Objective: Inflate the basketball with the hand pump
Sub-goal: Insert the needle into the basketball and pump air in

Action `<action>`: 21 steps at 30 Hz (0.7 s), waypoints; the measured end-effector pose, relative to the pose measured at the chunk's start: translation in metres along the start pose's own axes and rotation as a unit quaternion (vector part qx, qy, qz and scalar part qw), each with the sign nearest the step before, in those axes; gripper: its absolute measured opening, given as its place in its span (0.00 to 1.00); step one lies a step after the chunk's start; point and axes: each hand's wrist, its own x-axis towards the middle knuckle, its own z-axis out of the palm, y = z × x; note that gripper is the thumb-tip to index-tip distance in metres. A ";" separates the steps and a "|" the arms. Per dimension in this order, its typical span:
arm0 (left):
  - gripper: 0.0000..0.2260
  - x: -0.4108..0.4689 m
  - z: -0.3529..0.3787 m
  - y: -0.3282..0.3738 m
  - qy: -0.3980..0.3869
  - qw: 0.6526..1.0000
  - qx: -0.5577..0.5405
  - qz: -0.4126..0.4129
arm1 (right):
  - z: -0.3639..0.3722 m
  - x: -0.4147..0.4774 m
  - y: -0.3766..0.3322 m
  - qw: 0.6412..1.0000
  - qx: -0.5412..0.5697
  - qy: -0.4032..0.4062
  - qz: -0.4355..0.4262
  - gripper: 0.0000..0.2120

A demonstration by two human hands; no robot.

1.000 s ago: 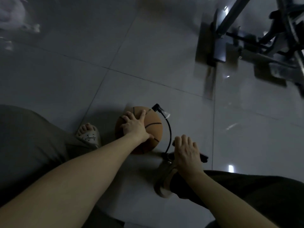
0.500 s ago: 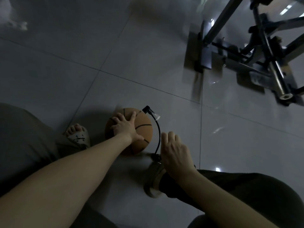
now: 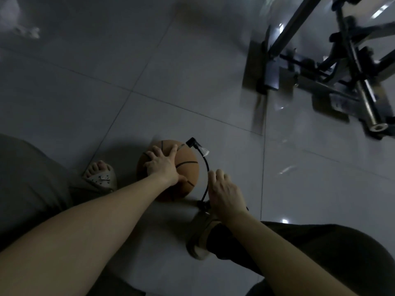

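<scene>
An orange basketball [image 3: 188,167] lies on the tiled floor. My left hand [image 3: 163,165] presses on its top with the fingers spread. A black hose [image 3: 205,167] curves from a connector [image 3: 190,142] at the ball's upper right down to the pump [image 3: 203,205]. My right hand [image 3: 224,195] covers the pump handle from above, fingers curled over it. Most of the pump is hidden under that hand. My right shoe [image 3: 198,238] sits at the pump's base.
My left foot in a pale sandal [image 3: 100,178] stands left of the ball. A dark metal frame with bars and tubes [image 3: 342,82] occupies the floor at the upper right. Glossy grey tiles [image 3: 149,82] stretch beyond the ball.
The view has swung a little, showing more of the metal frame. My right hand has shifted slightly on the pump handle. My left hand stays spread on the ball.
</scene>
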 end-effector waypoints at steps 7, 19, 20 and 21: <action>0.57 -0.008 0.001 -0.002 0.000 1.000 -0.001 0.022 | -0.087 -0.011 0.037 0.983 -0.079 0.163 -0.002 0.25; 0.58 -0.001 0.001 0.006 0.006 1.000 0.006 -0.004 | -0.015 0.006 0.018 0.992 -0.036 0.082 0.087 0.18; 0.58 -0.001 0.001 0.006 0.007 1.000 0.006 -0.003 | -0.008 0.007 0.018 0.993 -0.033 0.072 0.087 0.19; 0.58 0.000 0.002 0.007 0.008 1.000 0.007 -0.002 | 0.000 0.007 0.017 0.994 -0.028 0.064 0.085 0.20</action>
